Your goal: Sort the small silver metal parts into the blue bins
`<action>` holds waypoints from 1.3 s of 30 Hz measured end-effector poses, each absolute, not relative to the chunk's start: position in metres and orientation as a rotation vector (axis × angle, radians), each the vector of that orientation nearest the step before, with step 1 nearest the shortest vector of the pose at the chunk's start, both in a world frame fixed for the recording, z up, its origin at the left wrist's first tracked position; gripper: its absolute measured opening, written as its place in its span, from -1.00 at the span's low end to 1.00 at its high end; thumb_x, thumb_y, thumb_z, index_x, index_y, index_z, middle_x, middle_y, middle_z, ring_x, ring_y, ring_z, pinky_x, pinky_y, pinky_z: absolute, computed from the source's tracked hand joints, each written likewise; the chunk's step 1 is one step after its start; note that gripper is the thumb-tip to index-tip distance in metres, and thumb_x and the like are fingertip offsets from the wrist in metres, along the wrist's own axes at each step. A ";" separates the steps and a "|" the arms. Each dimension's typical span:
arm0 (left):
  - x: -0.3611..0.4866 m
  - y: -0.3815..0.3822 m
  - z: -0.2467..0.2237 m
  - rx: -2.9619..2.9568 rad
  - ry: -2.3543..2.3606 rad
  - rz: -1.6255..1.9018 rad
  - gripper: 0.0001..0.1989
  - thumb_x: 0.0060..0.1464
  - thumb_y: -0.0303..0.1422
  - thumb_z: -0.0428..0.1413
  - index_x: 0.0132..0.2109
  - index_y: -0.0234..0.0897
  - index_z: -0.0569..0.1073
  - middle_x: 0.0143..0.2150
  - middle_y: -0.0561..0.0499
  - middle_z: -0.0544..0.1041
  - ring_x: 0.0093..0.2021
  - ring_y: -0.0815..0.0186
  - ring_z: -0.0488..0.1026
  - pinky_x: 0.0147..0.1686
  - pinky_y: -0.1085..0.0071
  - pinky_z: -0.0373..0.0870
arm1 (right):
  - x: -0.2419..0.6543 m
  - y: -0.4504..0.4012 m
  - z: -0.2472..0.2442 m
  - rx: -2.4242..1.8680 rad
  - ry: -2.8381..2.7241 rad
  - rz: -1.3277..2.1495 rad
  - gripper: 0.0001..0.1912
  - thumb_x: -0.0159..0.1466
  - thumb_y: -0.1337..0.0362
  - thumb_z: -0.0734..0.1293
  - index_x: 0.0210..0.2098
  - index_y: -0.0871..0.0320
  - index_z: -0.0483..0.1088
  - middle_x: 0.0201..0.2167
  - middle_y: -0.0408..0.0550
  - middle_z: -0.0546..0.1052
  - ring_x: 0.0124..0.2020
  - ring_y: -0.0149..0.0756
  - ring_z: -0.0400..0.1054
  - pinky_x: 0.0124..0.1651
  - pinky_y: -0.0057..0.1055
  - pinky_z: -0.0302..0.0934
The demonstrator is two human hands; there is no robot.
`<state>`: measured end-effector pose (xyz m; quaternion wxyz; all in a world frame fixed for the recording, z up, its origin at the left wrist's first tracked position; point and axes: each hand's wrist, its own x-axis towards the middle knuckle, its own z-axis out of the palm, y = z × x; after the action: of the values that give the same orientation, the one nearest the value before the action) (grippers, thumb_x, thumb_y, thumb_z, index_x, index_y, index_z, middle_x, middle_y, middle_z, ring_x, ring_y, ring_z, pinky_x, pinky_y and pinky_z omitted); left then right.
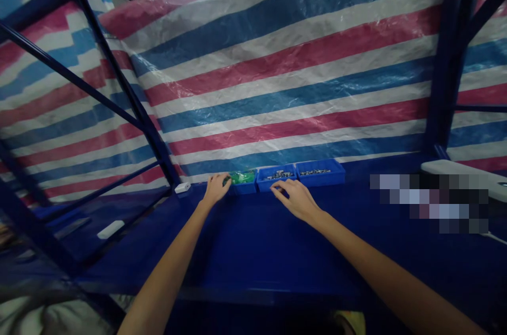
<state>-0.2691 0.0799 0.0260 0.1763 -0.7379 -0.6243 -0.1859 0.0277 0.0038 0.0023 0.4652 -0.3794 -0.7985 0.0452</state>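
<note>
My left hand [217, 187] is at the left end of a row of three small blue bins, right beside the bin with green pieces [243, 177]. Its fingers curve loosely and nothing shows in them. In front of the middle bin [273, 186], which holds small metallic-looking parts, is my right hand [296, 198]. Its thumb and forefinger are bent with a gap between them, and no object is visible there. The right-hand bin [322, 180] contains similar small parts. Whether either hand touches a bin, I cannot tell.
The bins stand at the back of a dark blue table [253, 250], against a striped plastic sheet [285, 86]. A small white box [182, 187] lies left of them. On the right are a white device [467, 174] and a pixelated area. Blue metal posts [130, 97] frame the table.
</note>
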 end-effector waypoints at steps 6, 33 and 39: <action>-0.262 0.072 0.012 -2.013 -1.758 -0.608 -0.67 0.17 -0.19 -0.17 -0.09 -0.24 0.35 -0.13 -0.09 0.48 -0.03 0.17 0.30 0.04 0.13 0.03 | 0.027 0.002 0.001 -0.944 -1.999 0.127 -0.77 0.28 0.17 0.15 -0.27 0.06 0.41 -0.40 -0.13 0.51 -0.31 -0.32 0.37 -0.17 -0.35 0.13; -0.076 0.005 -0.021 -2.581 -1.414 -0.715 -0.64 0.08 -0.24 -0.07 0.01 -0.24 0.30 -0.07 -0.18 0.35 -0.06 0.08 0.28 -0.07 0.09 0.21 | 0.045 0.016 0.004 -1.118 -1.618 0.135 -0.71 0.29 0.20 0.05 -0.28 0.09 0.37 -0.32 -0.06 0.43 -0.37 -0.32 0.32 -0.29 -0.39 0.18; -0.028 0.020 -0.039 -2.749 -1.234 -0.704 -0.65 0.05 -0.39 -0.09 0.01 -0.25 0.30 0.03 -0.15 0.35 0.08 0.12 0.21 0.09 0.13 0.10 | 0.041 0.011 0.005 -1.061 -1.755 0.087 -0.81 0.23 0.24 0.14 -0.36 0.10 0.36 -0.34 -0.06 0.42 -0.25 -0.25 0.29 -0.15 -0.33 0.16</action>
<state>-0.0279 0.0197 -0.0388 0.0233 -0.8881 -0.3987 -0.2275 0.0407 0.0108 0.0051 0.5180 -0.4421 -0.7314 0.0361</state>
